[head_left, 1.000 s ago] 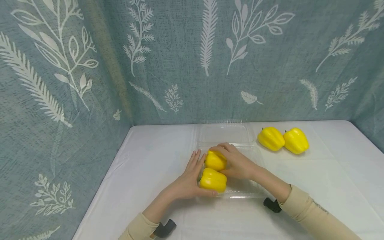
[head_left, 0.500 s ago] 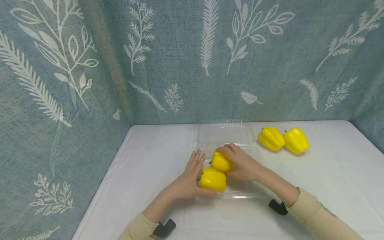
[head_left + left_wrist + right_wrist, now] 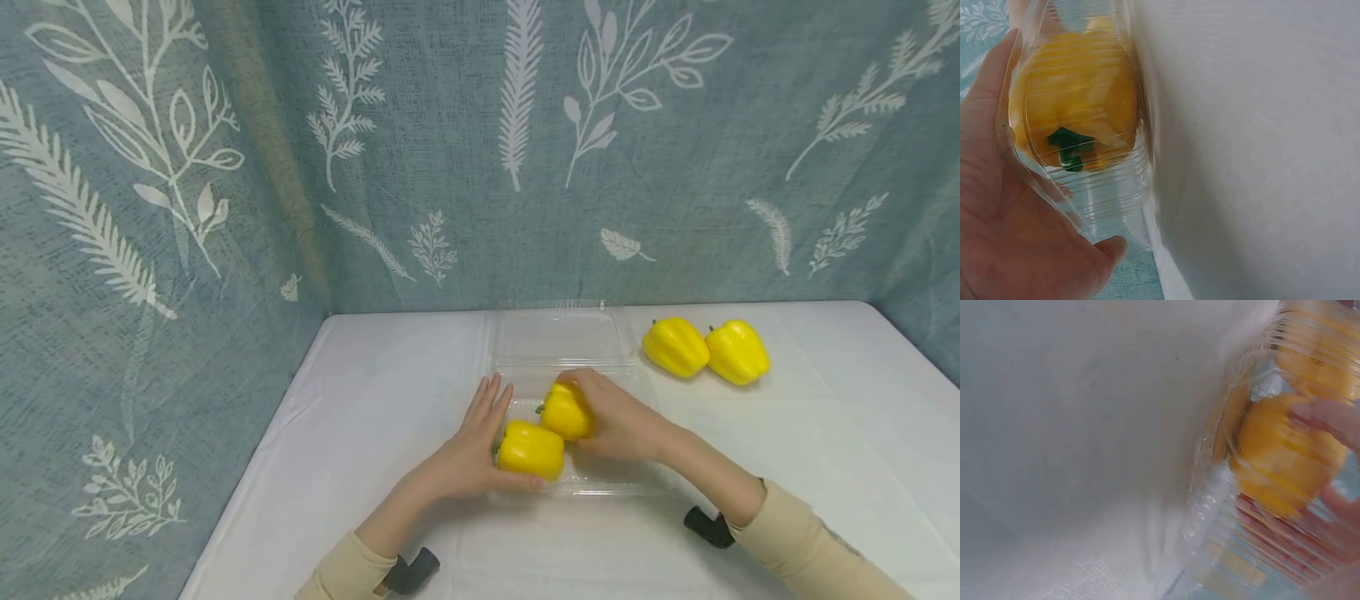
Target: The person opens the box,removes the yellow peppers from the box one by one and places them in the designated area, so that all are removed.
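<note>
A clear plastic container (image 3: 615, 479) lies with its lid (image 3: 562, 335) folded back, two yellow peppers inside. My right hand (image 3: 626, 421) grips the rear pepper (image 3: 566, 412), its fingers curled round the far side and right; the right wrist view shows this pepper (image 3: 1285, 453) through the ribbed wall. The front pepper (image 3: 531, 451) sits at the container's left, touching the rear one. Along the container's left side rests my left hand (image 3: 472, 458), fingers straight and thumb at the front edge. In the left wrist view that hand (image 3: 1016, 219) lies against the clear wall.
Two more yellow peppers, one (image 3: 676, 347) beside the other (image 3: 738, 352), lie at the back right of the white-covered table (image 3: 810, 433). A patterned blue-green curtain (image 3: 450, 167) hangs behind the table and along its left side.
My right hand has moved right and slightly toward the front, bringing the rear pepper with it, away from the container's left side. The left hand has stayed in place.
</note>
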Demonstrator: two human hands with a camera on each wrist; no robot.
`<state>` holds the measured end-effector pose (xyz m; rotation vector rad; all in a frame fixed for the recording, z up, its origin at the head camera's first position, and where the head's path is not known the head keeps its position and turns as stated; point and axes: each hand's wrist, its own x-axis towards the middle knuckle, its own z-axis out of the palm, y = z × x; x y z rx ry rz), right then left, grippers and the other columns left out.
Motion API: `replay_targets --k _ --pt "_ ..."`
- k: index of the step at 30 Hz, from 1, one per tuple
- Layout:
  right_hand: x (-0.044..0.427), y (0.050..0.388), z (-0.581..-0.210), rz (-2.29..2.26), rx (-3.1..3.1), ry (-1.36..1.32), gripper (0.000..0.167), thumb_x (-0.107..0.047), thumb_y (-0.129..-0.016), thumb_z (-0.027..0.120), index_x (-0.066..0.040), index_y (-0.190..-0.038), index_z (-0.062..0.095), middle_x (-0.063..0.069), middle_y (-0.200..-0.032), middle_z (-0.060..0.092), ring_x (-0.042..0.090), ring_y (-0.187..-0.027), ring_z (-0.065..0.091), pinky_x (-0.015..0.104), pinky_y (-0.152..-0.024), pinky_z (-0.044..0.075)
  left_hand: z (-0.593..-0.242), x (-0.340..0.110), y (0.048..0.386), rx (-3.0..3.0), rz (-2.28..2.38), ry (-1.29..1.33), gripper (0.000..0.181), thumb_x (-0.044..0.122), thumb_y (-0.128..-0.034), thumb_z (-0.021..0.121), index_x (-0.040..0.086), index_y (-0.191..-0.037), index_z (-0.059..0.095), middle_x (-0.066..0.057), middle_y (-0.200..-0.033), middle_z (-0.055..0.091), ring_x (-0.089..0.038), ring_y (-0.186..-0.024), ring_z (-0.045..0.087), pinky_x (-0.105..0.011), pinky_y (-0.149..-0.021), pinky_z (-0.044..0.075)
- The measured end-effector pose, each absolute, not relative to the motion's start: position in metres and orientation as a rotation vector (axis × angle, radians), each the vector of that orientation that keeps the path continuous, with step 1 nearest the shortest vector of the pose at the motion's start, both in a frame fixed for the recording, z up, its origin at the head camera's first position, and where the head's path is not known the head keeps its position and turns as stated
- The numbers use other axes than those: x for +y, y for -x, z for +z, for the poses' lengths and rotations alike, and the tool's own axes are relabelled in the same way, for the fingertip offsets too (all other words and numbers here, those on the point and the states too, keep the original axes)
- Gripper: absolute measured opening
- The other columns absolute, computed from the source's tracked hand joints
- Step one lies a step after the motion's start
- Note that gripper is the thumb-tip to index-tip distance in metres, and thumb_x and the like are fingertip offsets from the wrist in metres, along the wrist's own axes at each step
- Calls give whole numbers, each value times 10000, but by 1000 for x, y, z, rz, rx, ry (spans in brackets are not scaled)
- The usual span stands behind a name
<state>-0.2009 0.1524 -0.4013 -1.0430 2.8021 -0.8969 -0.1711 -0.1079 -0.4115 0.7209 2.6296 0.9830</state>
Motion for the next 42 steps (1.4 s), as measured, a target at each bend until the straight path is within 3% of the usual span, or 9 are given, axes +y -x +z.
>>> replay_targets --k 10,32,42 --pt "155 196 -401 -869 2827 1043 801 -100 -746 813 1 -1422 394 152 -1369 442 298 -1194 502 482 -1001 446 -412 -108 171 2630 982 -719 1259 635 -710 761 143 -1578 -7 -8 -1617 -185 -119 -1442 -213 -587 -1137 122" --pt "162 184 -399 -875 2939 931 803 -224 -682 873 -67 -1360 473 65 -1279 511 224 -1094 556 439 -929 491 -413 -110 172 2636 998 -752 1246 608 -719 772 109 -1575 17 -5 -1613 -181 -152 -1448 -212 -575 -1144 94" --pt "170 177 -392 -987 2931 794 815 -226 -681 875 -120 -1375 460 68 -1331 497 263 -1165 536 514 -952 474 -415 -110 174 2634 993 -753 1251 613 -715 772 117 -1576 11 -32 -1622 -164 -141 -1447 -211 -574 -1147 103"
